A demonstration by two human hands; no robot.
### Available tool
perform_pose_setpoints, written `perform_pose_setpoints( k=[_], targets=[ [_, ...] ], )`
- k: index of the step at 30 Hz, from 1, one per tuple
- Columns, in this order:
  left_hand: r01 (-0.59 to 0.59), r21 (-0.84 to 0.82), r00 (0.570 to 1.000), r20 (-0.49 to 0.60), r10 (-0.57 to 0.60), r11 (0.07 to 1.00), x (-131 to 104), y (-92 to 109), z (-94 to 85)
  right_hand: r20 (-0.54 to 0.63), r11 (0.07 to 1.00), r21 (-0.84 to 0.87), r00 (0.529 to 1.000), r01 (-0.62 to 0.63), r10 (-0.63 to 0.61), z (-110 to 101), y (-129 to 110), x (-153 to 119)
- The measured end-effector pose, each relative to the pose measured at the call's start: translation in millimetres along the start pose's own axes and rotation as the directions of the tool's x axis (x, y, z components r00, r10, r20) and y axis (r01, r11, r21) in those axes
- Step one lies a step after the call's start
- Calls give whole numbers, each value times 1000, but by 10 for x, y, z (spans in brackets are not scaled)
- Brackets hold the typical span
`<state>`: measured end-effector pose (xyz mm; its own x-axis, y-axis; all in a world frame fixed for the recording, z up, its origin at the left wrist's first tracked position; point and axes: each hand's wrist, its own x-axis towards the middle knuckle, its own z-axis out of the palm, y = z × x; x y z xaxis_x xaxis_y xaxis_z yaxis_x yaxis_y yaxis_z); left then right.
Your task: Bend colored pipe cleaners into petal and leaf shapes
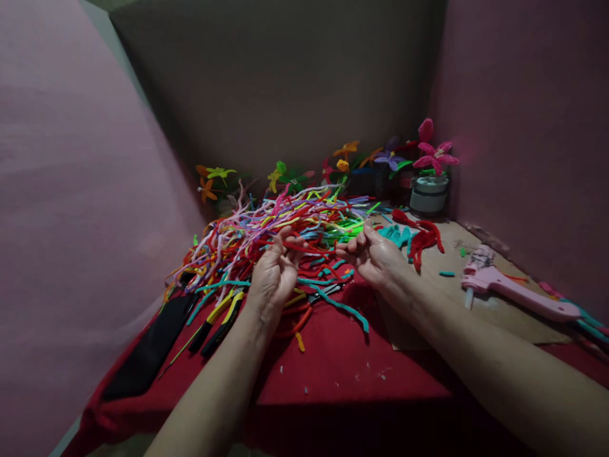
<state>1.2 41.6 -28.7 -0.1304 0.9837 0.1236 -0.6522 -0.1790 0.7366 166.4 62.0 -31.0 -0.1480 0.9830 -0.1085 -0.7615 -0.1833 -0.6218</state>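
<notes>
Holding red stem (320, 252) in left hand (276, 270) and right hand (378, 257), red tablecloth (337, 365), pink walls (80, 190)

Fingers hide both ends of the red strand (316, 251) between the left hand (278, 270) and right hand (375, 257); grip unclear. Left forearm blocks part of the red-handled tool (309, 313). Right one covers some cardboard (451, 254). Both forearms cropped, teal strands (592, 326) too. White specks (383, 377) on desk (333, 362): too small to ID.
</notes>
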Motion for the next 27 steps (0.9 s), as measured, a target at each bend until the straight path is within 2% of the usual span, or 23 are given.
perform_pose_setpoints(
  k=[2, 4, 9, 11, 14, 17, 20, 27],
  targets=[
    [89, 132, 995, 21, -93, 987, -39, -62, -6, -29, 999, 40, 999, -13, 14, 0, -8, 7],
    [131, 228, 990, 23, -140, 965, -72, -111, -5, -36, 998, 63, 999, -24, 26, 5, -12, 7],
    [57, 248, 998, -41, -49, 967, -76, -125, 4, -33, 997, 66, 999, -28, 30, 11, -2, -18],
    [38, 231, 997, -79, -20, 972, -65, -112, 10, 34, 1000, -8, 999, -11, 12, 2, 23, -45],
    [31, 222, 996, -93, -11, 975, -71, -112, 32, 187, 975, -222, 981, -1, 44, -19, 96, -93],
    [60, 251, 994, -108, -34, 966, -108, -141, 58, 248, 932, -351, 969, 89, 1, -36, 182, -127],
    [92, 305, 991, -121, -58, 948, -145, -177, 73, 201, 918, -369, 977, 147, -75, -33, 234, -134],
    [83, 340, 989, -140, -37, 937, -149, -151, 67, 66, 970, -229, 995, 88, -74, -13, 149, -77]
  ],
)
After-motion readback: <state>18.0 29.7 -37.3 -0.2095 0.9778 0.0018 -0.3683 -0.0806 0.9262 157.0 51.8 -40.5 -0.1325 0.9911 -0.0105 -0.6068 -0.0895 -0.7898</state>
